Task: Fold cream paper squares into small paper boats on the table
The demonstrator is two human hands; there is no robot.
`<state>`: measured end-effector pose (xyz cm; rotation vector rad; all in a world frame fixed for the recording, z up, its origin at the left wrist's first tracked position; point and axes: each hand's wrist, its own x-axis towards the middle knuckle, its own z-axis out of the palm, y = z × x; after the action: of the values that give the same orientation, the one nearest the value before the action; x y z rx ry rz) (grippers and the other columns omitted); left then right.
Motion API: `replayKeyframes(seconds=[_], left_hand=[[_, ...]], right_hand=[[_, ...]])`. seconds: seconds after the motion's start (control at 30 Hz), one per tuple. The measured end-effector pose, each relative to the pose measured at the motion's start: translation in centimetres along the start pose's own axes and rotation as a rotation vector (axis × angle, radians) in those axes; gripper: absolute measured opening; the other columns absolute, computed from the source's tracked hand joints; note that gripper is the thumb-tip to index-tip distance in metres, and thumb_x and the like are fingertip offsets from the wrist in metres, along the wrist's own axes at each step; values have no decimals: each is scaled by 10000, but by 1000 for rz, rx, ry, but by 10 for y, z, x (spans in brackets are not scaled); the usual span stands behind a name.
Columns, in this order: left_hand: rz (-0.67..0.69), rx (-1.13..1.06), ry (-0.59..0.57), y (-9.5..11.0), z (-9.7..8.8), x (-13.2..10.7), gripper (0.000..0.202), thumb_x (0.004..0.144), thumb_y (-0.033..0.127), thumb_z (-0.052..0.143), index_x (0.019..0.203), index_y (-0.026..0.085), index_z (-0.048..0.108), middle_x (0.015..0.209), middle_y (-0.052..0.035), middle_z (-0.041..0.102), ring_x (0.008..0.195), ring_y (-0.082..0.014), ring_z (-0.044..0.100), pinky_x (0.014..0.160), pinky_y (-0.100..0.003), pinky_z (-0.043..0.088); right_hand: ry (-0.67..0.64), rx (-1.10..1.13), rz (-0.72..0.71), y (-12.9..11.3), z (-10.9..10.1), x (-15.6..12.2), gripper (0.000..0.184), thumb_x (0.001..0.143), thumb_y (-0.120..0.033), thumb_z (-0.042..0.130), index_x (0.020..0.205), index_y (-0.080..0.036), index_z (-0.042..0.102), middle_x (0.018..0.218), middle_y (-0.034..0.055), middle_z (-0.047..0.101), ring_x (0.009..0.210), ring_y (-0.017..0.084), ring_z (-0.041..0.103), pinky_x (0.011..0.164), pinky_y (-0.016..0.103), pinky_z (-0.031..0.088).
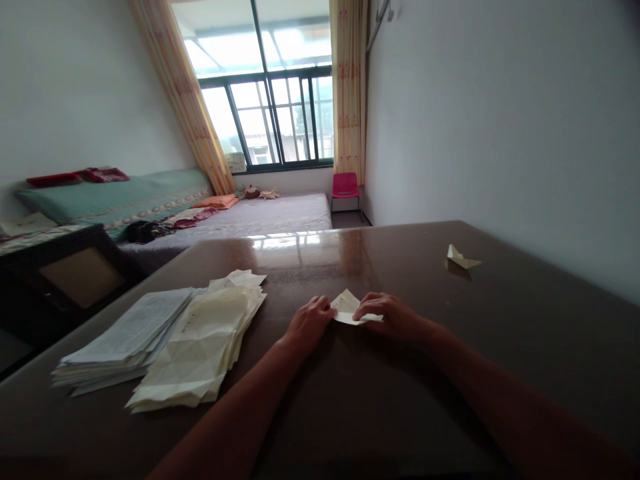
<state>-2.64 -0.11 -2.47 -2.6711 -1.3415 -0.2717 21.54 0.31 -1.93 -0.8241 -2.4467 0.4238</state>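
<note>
A small folded sheet of cream paper (346, 303) is held between my two hands just above the brown table. Its upper part comes to a point, and a folded strip runs along its lower edge. My left hand (311, 319) is closed on the paper's left end, thumb against the fingers. At the right end, my right hand (389, 312) grips the paper with bent fingers, the fingertips pressing on the strip. Parts of both ends are hidden by the fingers. Farther right on the table sits a folded paper boat (461, 259).
On the left of the glossy brown table (390, 400) lie a stack of creased cream papers (200, 340) and a stack of grey-white printed sheets (130, 327). Beyond the table are a bed (285, 212), a pink chair (345, 187) and a window. A white wall borders the right.
</note>
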Motion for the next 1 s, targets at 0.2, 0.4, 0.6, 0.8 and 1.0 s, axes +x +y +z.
replayKeyframes(seconds=[0.2,0.4,0.6,0.8,1.0], left_hand=[[19,-40,27,-4,2,3,195,906,201,491,1007,229,654,935,-42,564,899,-165,522,764,-258,459],[-13,-14,-10,-4,0,3,195,910,230,489,990,248,666,942,-38,565,913,-176,519,723,-255,454],[-13,-62,16,-5,2,2,228,928,243,452,991,233,671,949,-43,577,928,-176,529,773,-273,472],[-6,-150,151,-11,7,-2,421,863,66,432,1226,226,572,1134,-65,599,1044,-201,519,867,-313,493],[191,-305,213,7,-1,-4,324,925,314,459,1207,216,583,1166,-46,632,1087,-198,540,935,-326,476]], right_hand=[[-52,5,-28,17,2,-1,298,907,-245,473,1123,-252,679,1051,59,692,1010,188,604,879,305,466],[-72,13,29,21,6,-5,346,873,-154,469,1119,-263,687,1092,71,673,979,203,635,876,314,473],[-123,59,38,14,0,-6,393,872,-122,431,1160,-260,659,1157,64,643,1022,187,616,888,294,463],[-133,-272,130,-2,-4,0,359,894,-161,436,1153,-290,648,1095,56,678,992,212,602,839,320,436],[-178,-425,157,-12,-1,2,268,891,-189,498,1106,-244,647,996,81,687,990,225,570,836,334,382]])
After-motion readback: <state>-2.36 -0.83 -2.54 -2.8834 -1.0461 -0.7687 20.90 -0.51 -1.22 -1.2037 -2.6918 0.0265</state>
